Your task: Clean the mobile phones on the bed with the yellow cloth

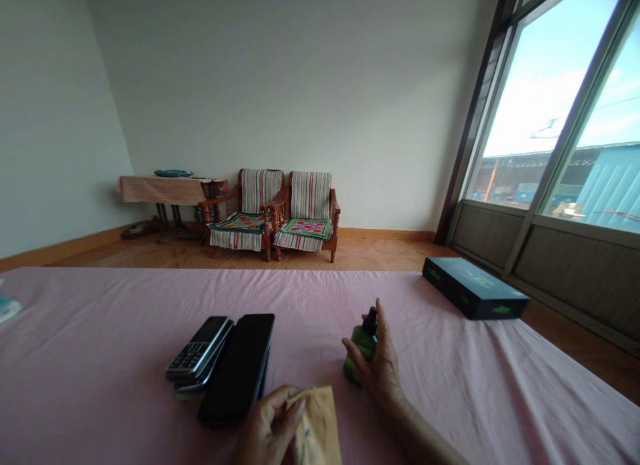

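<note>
My right hand (381, 366) is wrapped round a small green spray bottle (361, 348) with a black nozzle, standing upright on the pink cloth; the forefinger rests by the nozzle. My left hand (267, 428), low in the picture, pinches a yellow-tan cloth (318, 430) between thumb and fingers. Just left of it lie a black smartphone (241, 368), face up, and two keypad phones (200, 355) stacked one on the other beside it.
A pink-covered table (100, 358) fills the foreground. A dark flat box (474, 288) lies at its far right corner. A pale blue thing (7, 309) shows at the left edge. Beyond are two striped wooden armchairs (273, 215), a covered side table and large windows on the right.
</note>
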{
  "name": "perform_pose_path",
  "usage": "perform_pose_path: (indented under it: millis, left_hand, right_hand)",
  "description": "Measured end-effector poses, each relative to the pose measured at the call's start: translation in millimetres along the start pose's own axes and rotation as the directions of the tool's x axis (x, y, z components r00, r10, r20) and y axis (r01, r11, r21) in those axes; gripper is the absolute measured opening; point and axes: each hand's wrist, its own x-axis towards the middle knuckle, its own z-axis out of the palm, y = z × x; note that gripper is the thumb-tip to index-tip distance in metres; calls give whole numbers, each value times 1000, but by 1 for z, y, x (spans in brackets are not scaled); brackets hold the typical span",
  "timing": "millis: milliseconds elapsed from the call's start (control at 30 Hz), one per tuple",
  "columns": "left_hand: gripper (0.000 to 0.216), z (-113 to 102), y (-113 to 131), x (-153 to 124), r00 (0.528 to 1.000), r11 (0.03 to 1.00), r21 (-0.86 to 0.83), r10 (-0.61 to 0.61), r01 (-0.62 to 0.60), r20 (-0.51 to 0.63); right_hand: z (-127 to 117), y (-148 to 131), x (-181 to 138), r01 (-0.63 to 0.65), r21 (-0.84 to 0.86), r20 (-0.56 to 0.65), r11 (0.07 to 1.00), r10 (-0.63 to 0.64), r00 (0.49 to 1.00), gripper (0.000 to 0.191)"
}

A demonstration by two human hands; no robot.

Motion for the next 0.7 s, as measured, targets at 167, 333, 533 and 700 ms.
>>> perform_pose_path:
  millis: [167,333,533,700]
  left_hand:
    - [40,6,21,-2,999,993,-119,-27,24,-24]
    - [38,20,23,1,995,962,-265,-80,60,-63]
    - [32,37,14,29,991,900,-431,-111,70,-70]
    - [34,42,8,63,990,839,-542,-111,46,-88]
  right_hand:
    - [0,-6,-2,-12,55,89,998,7,996,68]
    - [-11,-11,-4,0,62,138,998,-9,990,60]
    - [-38,-16,-7,-55,22,109,998,53,993,61]
    - [-40,-13,-16,-26,-11,162,1000,28,986,62]
